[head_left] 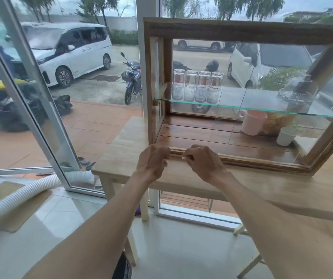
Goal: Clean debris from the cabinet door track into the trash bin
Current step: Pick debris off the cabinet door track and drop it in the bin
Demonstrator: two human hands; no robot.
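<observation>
Debris sits, as far as we can judge, in the grooved door track [232,158] along the bottom front edge of the wooden cabinet [242,30] on the tabletop [125,146], and we are at the picking step near its left end. Our left hand [152,163] has its fingers curled together at the groove, while our right hand [201,163] pinches something small and pale, too small to identify. Next we must carry it to a trash bin, which is out of view.

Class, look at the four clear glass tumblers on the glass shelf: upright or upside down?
Cannot tell. The four clear glass tumblers stand vertical in a row on the glass shelf; their open ends cannot be made out.
</observation>
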